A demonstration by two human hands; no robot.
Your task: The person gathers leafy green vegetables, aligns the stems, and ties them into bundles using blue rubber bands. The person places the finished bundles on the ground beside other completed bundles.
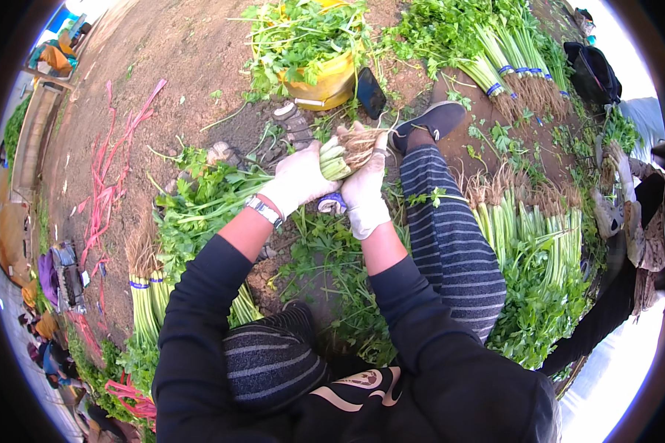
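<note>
White gloves cover both of my hands. My left hand, with a metal-band watch at the wrist, wraps around the pale stalks of a celery bunch. Its leaves trail out to the left past my forearm. At the root end, my right hand clasps the bunch, the brown roots showing between its thumb and fingers. A roll of blue and white tape sits just under the bunch between my hands; whether a hand touches it I cannot tell. Loose celery leaves cover the soil between my legs.
A yellow tub heaped with greens stands ahead, a dark phone against it. Taped bunches lie ahead right, others at left. Untaped celery lies beside my right leg. Pink ribbon strews the soil. Another person's gloved hand is far right.
</note>
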